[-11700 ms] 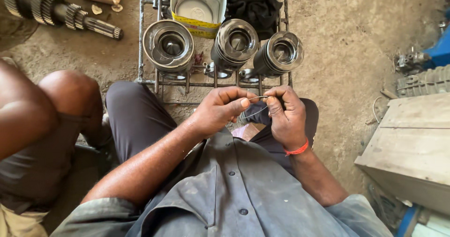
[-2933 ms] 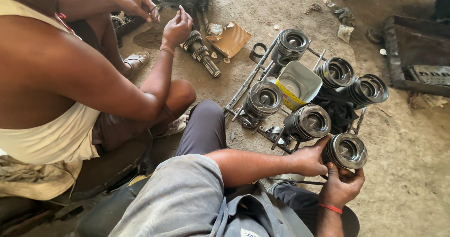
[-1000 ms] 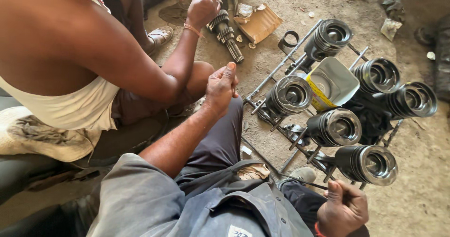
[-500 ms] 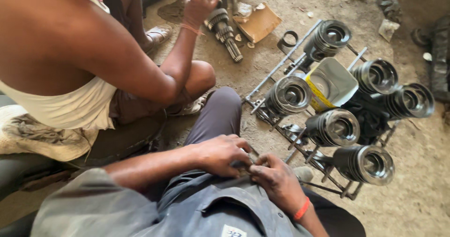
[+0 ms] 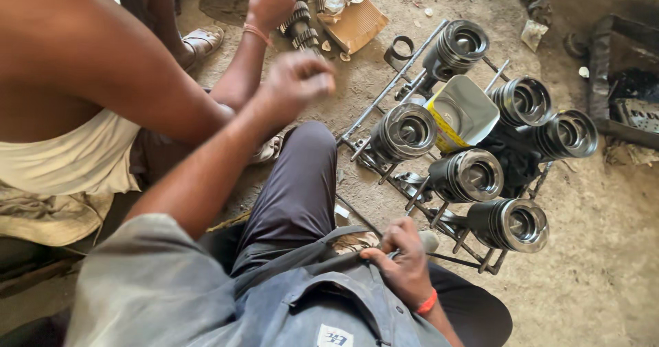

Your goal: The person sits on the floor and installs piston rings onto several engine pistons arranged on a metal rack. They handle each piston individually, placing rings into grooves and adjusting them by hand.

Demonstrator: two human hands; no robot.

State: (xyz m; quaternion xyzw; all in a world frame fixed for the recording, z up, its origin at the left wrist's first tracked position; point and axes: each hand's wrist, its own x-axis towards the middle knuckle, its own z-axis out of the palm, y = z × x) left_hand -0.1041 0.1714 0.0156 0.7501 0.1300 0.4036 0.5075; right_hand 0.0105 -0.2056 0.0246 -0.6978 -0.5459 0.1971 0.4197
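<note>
Left hand point(image 5: 296, 81) lifting loosely curled and empty at upper centre, right hand point(image 5: 405, 261) pinching something small, unidentifiable, at lower centre beside pistons point(image 5: 473, 175): a slackening pinch risking dropping it onto the floor point(image 5: 604, 251).

L hand point(image 5: 296, 81) is lifting away from the lap, now raised and blurred at 11 o'clock, fingers curled, beside the co-worker's arm point(image 5: 237, 79). R hand point(image 5: 401, 259) is staying low at 5 o'clock, alone now, closing against the shirt point(image 5: 302, 299).
</note>
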